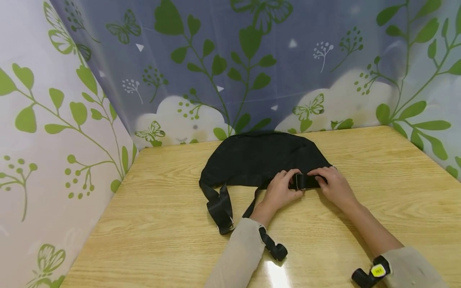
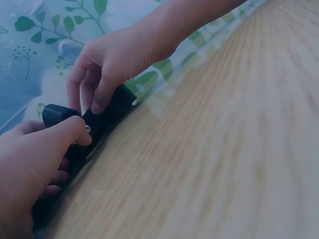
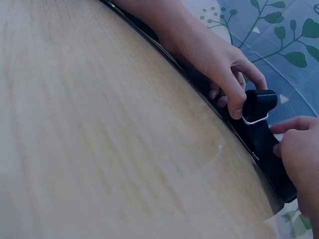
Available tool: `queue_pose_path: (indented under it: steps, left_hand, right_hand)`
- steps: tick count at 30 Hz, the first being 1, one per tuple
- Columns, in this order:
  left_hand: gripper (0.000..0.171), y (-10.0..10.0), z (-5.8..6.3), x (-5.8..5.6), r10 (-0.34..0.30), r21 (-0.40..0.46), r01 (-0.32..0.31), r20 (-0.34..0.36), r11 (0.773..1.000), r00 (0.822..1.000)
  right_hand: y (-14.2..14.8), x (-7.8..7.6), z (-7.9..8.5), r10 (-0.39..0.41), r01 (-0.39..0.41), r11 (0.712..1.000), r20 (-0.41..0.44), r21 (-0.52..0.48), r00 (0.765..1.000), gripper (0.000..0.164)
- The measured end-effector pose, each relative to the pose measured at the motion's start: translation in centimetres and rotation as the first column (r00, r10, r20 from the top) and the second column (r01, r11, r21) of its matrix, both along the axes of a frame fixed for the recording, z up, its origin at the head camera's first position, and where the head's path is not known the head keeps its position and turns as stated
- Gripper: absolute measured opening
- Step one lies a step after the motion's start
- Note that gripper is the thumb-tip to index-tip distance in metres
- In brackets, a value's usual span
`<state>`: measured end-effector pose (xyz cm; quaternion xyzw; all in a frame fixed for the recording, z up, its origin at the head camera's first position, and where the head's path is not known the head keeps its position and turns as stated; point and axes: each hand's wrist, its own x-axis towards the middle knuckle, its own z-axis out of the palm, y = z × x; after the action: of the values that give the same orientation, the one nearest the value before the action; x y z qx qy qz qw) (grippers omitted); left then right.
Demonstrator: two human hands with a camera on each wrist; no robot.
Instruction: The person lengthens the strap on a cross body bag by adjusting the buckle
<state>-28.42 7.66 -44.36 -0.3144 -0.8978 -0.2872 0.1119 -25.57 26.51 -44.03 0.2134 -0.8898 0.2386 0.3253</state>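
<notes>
A black half-moon fabric piece with straps, looking like a bag (image 1: pixel 259 158), lies flat near the table's back edge in the head view. At its front right corner, my left hand (image 1: pixel 281 190) pinches a wide black strap (image 1: pixel 301 181) beside a metal buckle (image 3: pixel 256 121). The strap stands up in a small loop (image 3: pixel 261 102) through that buckle. Just to the right, my right hand (image 1: pixel 335 186) pinches the flat strap between thumb and fingers. Both hands also show in the left wrist view, close together, with the strap between them. Some fingertips are hidden behind the strap.
Another strap (image 1: pixel 219 208) with a metal buckle hangs off the left corner onto the wooden table (image 1: pixel 162 240). A thinner strap (image 1: pixel 251 204) runs beneath my left wrist. Leaf-patterned cloth (image 1: pixel 201 60) stands behind and beside the table. Black bands circle both wrists.
</notes>
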Motion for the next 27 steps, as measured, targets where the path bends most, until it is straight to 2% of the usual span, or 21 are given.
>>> queue_pose_path:
  steps: [6, 13, 16, 20, 24, 27]
  left_hand:
    - [0.052, 0.13, 0.04, 0.04, 0.023, 0.003, -0.023, 0.009, 1.0, 1.0]
    - [0.051, 0.25, -0.08, 0.05, 0.042, 0.01, -0.043, 0.04, 0.999, 0.998]
    - [0.05, 0.24, -0.08, 0.06, 0.044, 0.005, -0.045, 0.043, 0.999, 0.998]
    - [0.05, 0.17, -0.06, 0.09, 0.031, -0.013, -0.031, 0.02, 0.999, 0.999]
    - [0.051, 0.07, -0.04, 0.15, 0.012, -0.037, -0.013, -0.015, 0.999, 1.0]
    - [0.053, 0.01, -0.02, 0.18, 0.007, -0.052, -0.009, -0.033, 0.999, 0.999]
  right_hand:
    - [-0.03, 0.03, 0.14, -0.085, 0.086, 0.996, -0.08, 0.019, 0.993, 0.025]
    - [-0.01, 0.1, 0.05, -0.173, 0.171, 0.985, -0.065, -0.041, 0.983, 0.025]
    - [0.11, 0.06, -0.07, -0.19, 0.188, 0.981, -0.058, -0.036, 0.98, 0.024]
    - [0.1, 0.04, -0.19, -0.128, 0.128, 0.992, -0.044, -0.014, 0.991, 0.026]
    - [-0.16, -0.04, -0.22, 0.012, -0.011, 1.0, -0.012, 0.016, 1.0, 0.028]
    - [-0.35, -0.16, -0.21, 0.075, -0.075, 0.997, -0.006, 0.036, 0.997, 0.028]
